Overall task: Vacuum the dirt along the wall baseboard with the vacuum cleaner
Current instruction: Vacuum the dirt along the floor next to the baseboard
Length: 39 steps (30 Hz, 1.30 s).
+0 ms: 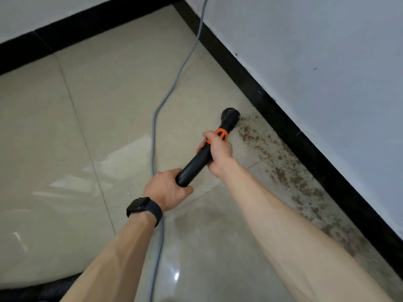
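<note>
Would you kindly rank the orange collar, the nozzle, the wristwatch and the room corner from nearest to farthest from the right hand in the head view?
1. orange collar: on the vacuum wand, touching the right hand.
2. nozzle: just beyond the collar.
3. wristwatch: on the other arm, nearer the viewer.
4. room corner: far ahead, top of view.

The vacuum hose (32, 293) is cut off bottom-left.

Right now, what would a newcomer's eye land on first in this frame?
Both hands hold the black vacuum wand at centre, the left hand at its near end, the right hand by the orange collar. Its nozzle sits at the far end of a brown dirt trail along the black baseboard on the right.
</note>
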{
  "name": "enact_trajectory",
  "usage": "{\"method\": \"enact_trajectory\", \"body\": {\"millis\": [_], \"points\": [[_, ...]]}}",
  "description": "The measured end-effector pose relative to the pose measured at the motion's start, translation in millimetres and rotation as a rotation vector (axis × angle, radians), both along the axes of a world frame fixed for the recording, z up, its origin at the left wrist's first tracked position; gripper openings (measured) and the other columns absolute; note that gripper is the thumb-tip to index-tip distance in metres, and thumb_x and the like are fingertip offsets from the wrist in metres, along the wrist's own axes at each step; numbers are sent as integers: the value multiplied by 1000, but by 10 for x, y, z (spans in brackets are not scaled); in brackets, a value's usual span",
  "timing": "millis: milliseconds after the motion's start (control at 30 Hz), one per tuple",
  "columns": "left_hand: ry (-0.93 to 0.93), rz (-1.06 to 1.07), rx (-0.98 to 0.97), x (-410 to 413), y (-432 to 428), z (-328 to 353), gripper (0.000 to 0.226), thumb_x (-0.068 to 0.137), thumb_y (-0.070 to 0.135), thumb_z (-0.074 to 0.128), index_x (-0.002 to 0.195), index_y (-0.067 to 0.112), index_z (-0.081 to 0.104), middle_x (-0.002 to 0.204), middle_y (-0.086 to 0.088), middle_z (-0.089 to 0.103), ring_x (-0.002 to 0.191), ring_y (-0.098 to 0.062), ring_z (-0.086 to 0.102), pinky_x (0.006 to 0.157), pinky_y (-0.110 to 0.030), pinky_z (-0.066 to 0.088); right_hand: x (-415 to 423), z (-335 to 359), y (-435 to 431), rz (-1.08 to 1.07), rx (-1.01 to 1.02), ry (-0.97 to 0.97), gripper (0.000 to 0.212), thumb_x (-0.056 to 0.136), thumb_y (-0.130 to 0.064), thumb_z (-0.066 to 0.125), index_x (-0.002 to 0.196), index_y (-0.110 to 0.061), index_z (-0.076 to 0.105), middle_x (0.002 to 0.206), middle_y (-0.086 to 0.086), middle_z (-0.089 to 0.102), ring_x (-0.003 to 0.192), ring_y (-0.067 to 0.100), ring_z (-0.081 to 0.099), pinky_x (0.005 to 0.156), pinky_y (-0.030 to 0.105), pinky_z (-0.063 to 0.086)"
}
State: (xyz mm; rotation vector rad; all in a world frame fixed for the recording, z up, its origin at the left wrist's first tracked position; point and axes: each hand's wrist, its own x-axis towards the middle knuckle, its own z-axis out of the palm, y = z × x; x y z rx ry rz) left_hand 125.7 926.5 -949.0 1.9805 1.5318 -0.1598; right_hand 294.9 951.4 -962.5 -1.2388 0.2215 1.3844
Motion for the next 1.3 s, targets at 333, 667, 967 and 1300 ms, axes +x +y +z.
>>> {"method": "enact_trajectory", "body": {"millis": [333, 667, 967, 1300], "points": [[125, -33, 53, -173, -288, 68, 23, 62, 50, 60, 73, 32, 52, 59, 8, 57, 53, -11, 56, 47, -22, 37, -108, 60, -355, 72, -42, 54, 15, 87, -3, 66, 89, -8, 53, 62, 8, 53, 50, 21, 51, 51, 28, 53], [169, -80, 80, -44, -384, -74, 20, 70, 49, 58, 82, 35, 52, 67, 10, 58, 61, -11, 57, 56, -26, 49, -45, -21, -508, -40, -52, 66, 15, 80, 0, 62, 79, -10, 51, 55, 4, 48, 44, 18, 46, 48, 28, 48], [111, -161, 120, 452, -180, -86, 18, 74, 47, 56, 87, 35, 53, 68, 11, 53, 64, -18, 56, 53, -27, 38, 405, -12, -360, -167, -55, 39, 20, 81, 3, 59, 70, -10, 49, 55, 1, 48, 41, 14, 44, 44, 24, 45], [-300, 193, -307, 522, -38, -315, 21, 53, 37, 68, 67, 23, 62, 54, 5, 63, 46, -13, 57, 43, -22, 42, 424, -82, -45, -8, -117, -353, 24, 89, -4, 65, 106, -9, 49, 62, 3, 55, 46, 15, 58, 53, 32, 56]]}}
